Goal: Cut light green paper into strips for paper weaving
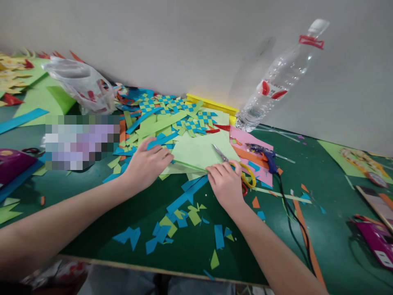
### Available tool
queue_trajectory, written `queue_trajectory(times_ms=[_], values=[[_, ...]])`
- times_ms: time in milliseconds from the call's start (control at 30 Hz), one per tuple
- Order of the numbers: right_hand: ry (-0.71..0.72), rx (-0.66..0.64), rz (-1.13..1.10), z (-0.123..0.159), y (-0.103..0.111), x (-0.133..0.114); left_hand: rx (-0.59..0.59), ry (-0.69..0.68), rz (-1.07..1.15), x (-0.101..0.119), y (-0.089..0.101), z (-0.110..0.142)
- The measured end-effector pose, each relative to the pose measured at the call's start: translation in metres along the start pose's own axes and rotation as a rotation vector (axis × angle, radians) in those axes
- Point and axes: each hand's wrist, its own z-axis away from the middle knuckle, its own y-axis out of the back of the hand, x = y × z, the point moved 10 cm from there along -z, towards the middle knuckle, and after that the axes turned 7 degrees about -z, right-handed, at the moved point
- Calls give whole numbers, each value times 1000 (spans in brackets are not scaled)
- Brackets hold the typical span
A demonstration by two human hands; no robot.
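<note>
A sheet of light green paper (pixel 201 148) lies in front of me, its near edge layered or folded. My left hand (pixel 150 162) is at its left corner, fingers curled and closed on it. At the right end of the near edge, my right hand (pixel 225 180) has its fingers closed over the paper. Scissors (pixel 220 153) with yellow and red handles lie against this hand, blades pointing away over the sheet; the hand partly covers the handles. Beyond the sheet is a pile of blue and green woven paper pieces (pixel 166 104) and green strips (pixel 162 125).
A plastic bottle (pixel 276 86) leans at the wall. Right of the sheet lie pink paper (pixel 267 178) and a blue glue gun (pixel 270 159) with a black cord. Blue and green scraps (pixel 161 233) litter the green table (pixel 101 221). A plastic bag (pixel 82 84) stands back left.
</note>
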Motion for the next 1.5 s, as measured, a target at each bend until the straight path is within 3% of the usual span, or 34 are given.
queue_trajectory(times_ms=[267, 500, 1033, 1500], values=[[-15, -17, -3, 0, -1, 3, -16, 20, -69, -4, 1, -2], [-29, -38, 1, 0, -1, 4, 8, 50, 10, -12, 1, -1], [-45, -43, 28, 1, -3, 8, -64, 103, -76, -20, -2, -3], [-21, -76, 31, 1, -6, 8, -4, 136, -29, -31, -1, -1]])
